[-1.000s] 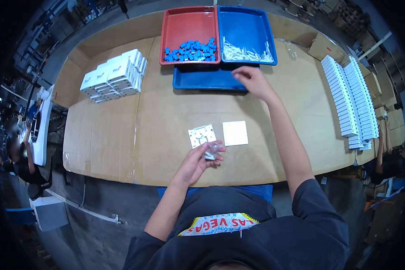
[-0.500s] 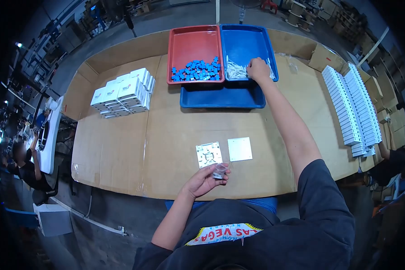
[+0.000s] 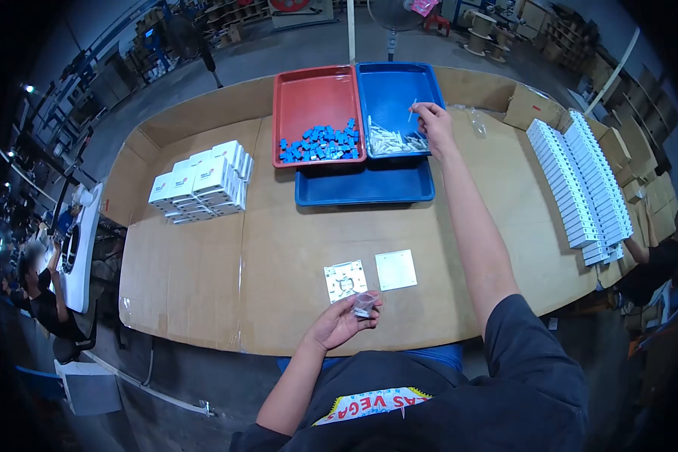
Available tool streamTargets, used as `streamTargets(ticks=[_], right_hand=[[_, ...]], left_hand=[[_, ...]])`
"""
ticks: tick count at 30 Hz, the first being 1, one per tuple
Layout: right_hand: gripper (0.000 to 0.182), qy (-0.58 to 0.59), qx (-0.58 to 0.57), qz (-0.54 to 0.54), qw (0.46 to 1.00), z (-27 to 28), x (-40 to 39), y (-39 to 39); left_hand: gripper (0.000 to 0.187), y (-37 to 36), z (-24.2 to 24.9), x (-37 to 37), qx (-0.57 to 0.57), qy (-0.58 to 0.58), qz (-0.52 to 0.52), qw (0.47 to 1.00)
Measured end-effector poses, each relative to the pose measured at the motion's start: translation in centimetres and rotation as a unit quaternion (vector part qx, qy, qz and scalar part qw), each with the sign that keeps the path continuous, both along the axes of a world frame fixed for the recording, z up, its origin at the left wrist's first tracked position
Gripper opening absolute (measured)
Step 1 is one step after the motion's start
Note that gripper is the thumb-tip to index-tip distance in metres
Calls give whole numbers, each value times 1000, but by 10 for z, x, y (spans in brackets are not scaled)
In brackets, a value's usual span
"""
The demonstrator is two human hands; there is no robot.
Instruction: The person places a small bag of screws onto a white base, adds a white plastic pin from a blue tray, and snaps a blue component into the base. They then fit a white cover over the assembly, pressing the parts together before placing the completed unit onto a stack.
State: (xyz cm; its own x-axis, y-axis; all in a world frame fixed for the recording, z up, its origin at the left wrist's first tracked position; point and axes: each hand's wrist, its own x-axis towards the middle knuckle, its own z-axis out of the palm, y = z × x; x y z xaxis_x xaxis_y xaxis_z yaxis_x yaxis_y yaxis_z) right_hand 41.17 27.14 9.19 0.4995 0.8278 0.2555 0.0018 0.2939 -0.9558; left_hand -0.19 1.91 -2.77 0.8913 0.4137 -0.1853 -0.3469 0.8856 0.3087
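Observation:
Near the table's front edge, my left hand point(image 3: 334, 325) is closed on a small clear plastic bag point(image 3: 364, 303) with something whitish inside. My right hand point(image 3: 438, 129) is raised over the right-hand blue tray point(image 3: 396, 84), pinching a thin white stick-like piece point(image 3: 412, 111). Below it in that tray lie many similar white pieces point(image 3: 385, 138), some in clear wrapping. Just beyond my left hand is a square white plate with fittings point(image 3: 344, 279). To its right lies a plain flat white square plate point(image 3: 395, 270).
A red tray point(image 3: 315, 92) holds small blue parts point(image 3: 320, 145). Another blue tray point(image 3: 364, 194) sits in front of both. White boxes point(image 3: 202, 181) are stacked at left; long rows of white pieces point(image 3: 580, 188) stand at right. A person point(image 3: 47, 290) sits at far left.
My right hand has lifted from among the white pieces and now shows one thin white piece in its fingertips. My left hand keeps holding the bag. The view has tilted slightly upward.

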Motion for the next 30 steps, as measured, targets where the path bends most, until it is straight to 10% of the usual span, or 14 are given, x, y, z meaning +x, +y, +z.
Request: streamTargets(ticks=[5,14,30], right_hand=[[17,147,58,116,981,41,-33,-69],[13,-61,-99,161,980,8,-132,-213],[7,-183,-143,378,896,7,-179,-234]], left_hand=[[50,0,0,-7,11,-29,0,1000],[54,9,56,8,54,156,196,967],[50,-1,65,12,12,97,122,988]])
